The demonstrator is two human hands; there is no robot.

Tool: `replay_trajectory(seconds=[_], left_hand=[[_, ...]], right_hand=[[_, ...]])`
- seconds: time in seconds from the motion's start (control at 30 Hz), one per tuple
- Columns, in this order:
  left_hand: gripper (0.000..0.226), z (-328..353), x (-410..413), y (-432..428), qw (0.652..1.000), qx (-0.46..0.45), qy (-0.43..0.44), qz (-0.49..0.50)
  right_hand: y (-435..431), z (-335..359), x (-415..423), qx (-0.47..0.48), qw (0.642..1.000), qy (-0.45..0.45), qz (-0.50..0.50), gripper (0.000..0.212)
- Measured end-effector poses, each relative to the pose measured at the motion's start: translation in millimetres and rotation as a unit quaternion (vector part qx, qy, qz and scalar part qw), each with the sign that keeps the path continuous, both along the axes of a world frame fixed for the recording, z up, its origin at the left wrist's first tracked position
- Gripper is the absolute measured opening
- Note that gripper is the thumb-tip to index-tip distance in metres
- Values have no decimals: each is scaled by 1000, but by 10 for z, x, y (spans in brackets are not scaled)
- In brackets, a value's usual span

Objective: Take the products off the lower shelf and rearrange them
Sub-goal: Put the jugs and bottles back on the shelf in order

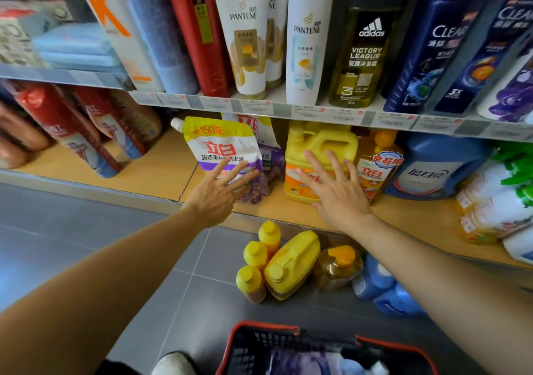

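The left hand (215,193) reaches toward the lower shelf (144,170) with its fingers straight and spread wide, holding nothing. Its fingertips lie over the lower part of a white and yellow detergent pouch (219,144), which stands upright on the shelf with its cap at the upper left corner. I cannot tell if the fingertips really touch the pouch or only hover in front of it.

The right hand (336,193) is also wide open and holds nothing. Its spread fingers are in front of a yellow jug (320,149) that stands just to the right of the pouch. Beside this jug, on its right, there is an orange bottle (375,167), and then a big blue jug (432,167). Further right are white spray bottles (496,196) with green triggers. At the left end of the same shelf, red bottles (66,132) lean to one side.

On the grey floor, just below the shelf edge, several products stand close together: three small yellow-capped bottles (255,271), a second yellow jug (291,262), an amber bottle (337,268) and blue bottles (383,291).

A red basket (230,343) is at the bottom of the view, near the person. On the shelf above stand tall shampoo bottles (305,43).
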State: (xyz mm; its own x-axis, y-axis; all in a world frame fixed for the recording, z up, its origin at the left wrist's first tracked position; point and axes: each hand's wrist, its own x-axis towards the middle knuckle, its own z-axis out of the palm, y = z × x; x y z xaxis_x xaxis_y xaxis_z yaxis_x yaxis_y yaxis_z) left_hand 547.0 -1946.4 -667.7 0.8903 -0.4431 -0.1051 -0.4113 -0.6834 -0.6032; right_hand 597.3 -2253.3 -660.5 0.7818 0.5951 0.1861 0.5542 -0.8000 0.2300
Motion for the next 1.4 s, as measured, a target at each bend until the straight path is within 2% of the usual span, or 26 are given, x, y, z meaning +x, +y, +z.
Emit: replay_trajectory(seconds=[0.2,0.3,0.43,0.53,0.63,0.8,0.87,0.97,1.07,1.13,1.4], left_hand=[[64,54,-64,-65,994,-21,25,100],[52,138,-3,-300,997,-69,8,44],[52,45,276,-419,994,-94,4,-55],[61,-113,482,-418,998,-45,5,-34],[69,-271,590,-389,999,15,-30,-11],[68,-387,619,-332,993,70,-92,-34],[66,-384,599,-318,992,76,-92,-34],[59,-369,590,-276,995,30,-82,-41],[67,-357,642,-206,993,8,-85,-79],[72,-302,707,-199,991,24,-93,-88],[68,-281,794,-294,988,111,-106,-11]], right_hand=[[32,28,36,-7,1000,19,-14,93],[35,19,-8,-18,999,31,-17,94],[-3,-6,-41,-25,999,28,-3,95],[-30,-32,-31,-16,1000,9,9,98],[-14,-83,-26,-3,1000,-18,12,100],[31,-134,-31,0,999,-45,5,101],[41,-140,-33,5,999,-52,4,101],[47,-147,-37,9,999,-52,3,102],[40,-143,-37,7,999,-50,4,104],[29,-140,-34,4,999,-45,6,105],[27,-112,-39,0,1000,-30,3,105]])
